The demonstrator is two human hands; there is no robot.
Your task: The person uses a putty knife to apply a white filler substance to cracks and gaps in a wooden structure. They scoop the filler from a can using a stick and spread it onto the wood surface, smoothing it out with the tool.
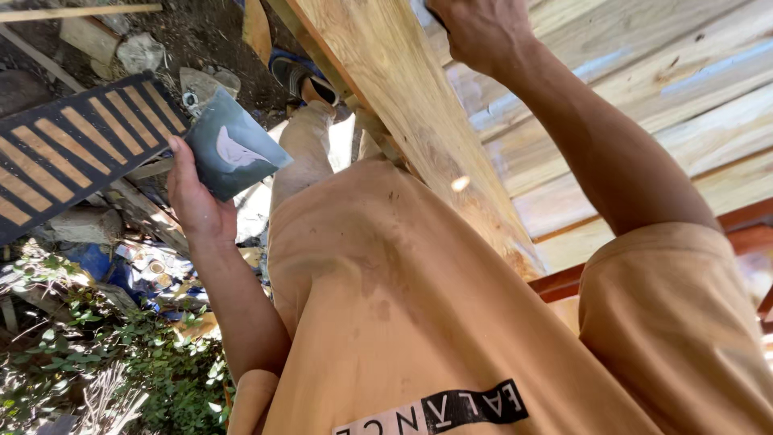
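Both hands are in view and occupied. Left hand (196,201) is closed in a grip on a square grey sheet of sandpaper (232,151), thumb and fingers pinching its lower left edge; the sheet shows a pale worn patch at its centre and is held out to the left of the wooden plank (411,113), clear of it. Right hand (475,32) is raised at the top of the plank, fingers curled and resting against the timber; whether it grips the edge or merely presses on it cannot be told, as the fingertips are cut off by the frame. Plank is pale, rough-grained, and runs diagonally across the person's orange shirt (419,322), which is marked with dirt. To the right of the plank, further pale boards (644,97) lie side by side, with a reddish-brown beam (749,225) below them. To the left of the plank, beyond the sandpaper, a black slatted panel (72,149) sits over rubble, stones and green weeds (121,354). A sandalled foot (302,76) stands just left of the plank's upper end.
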